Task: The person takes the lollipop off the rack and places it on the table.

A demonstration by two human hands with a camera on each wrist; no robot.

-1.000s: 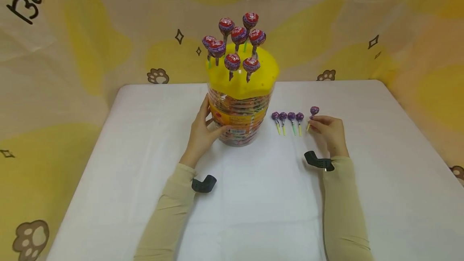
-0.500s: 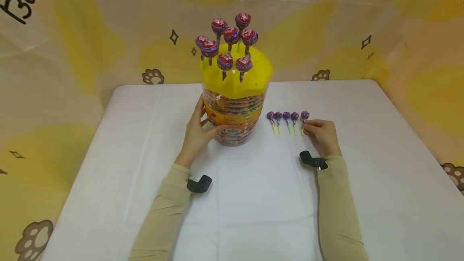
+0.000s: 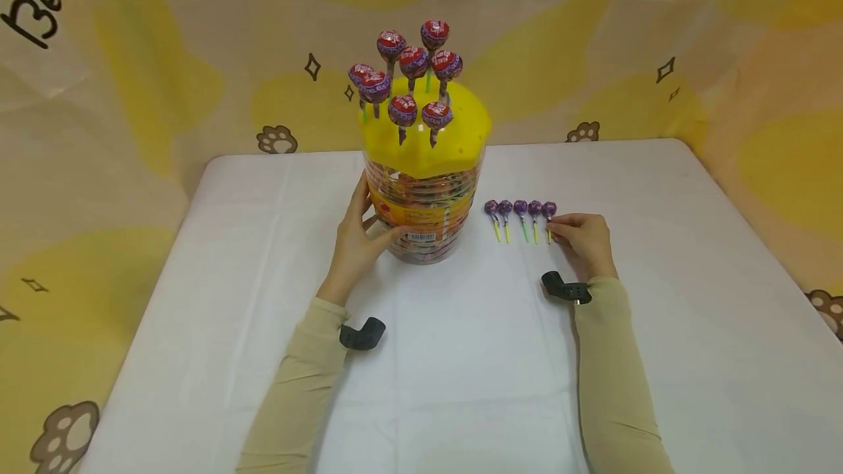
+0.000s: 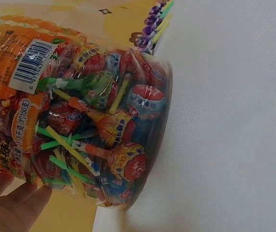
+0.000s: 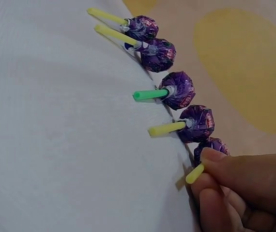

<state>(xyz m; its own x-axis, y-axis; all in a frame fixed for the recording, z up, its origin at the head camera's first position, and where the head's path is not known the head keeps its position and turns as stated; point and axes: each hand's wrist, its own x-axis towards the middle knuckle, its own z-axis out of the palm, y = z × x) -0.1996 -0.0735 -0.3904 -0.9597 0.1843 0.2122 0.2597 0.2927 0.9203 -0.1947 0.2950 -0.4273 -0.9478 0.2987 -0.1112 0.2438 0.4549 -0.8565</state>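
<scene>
My left hand [image 3: 358, 243] grips the side of a clear plastic jar [image 3: 424, 200], its thumb across the front near the barcode. Wrapped lollipops fill the jar, as the left wrist view shows. Over its top sits a yellow cover [image 3: 428, 141] with several red and purple lollipops standing upright in it. To the jar's right, my right hand [image 3: 585, 240] pinches the yellow stick of a purple lollipop [image 5: 213, 145] between thumb and forefinger. That lollipop is at the right end of a row of purple lollipops [image 5: 178, 91] lying side by side, sticks toward me.
A white-covered table [image 3: 461, 371] lies under everything. Behind it hangs a yellow and cream patterned cloth [image 3: 540, 57]. Each wrist wears a black camera mount, the left mount [image 3: 363, 334] and the right mount [image 3: 566, 288].
My right hand has moved left and lowered the purple lollipop from a raised, separate spot to the right end of the row. The left hand keeps its hold on the jar.
</scene>
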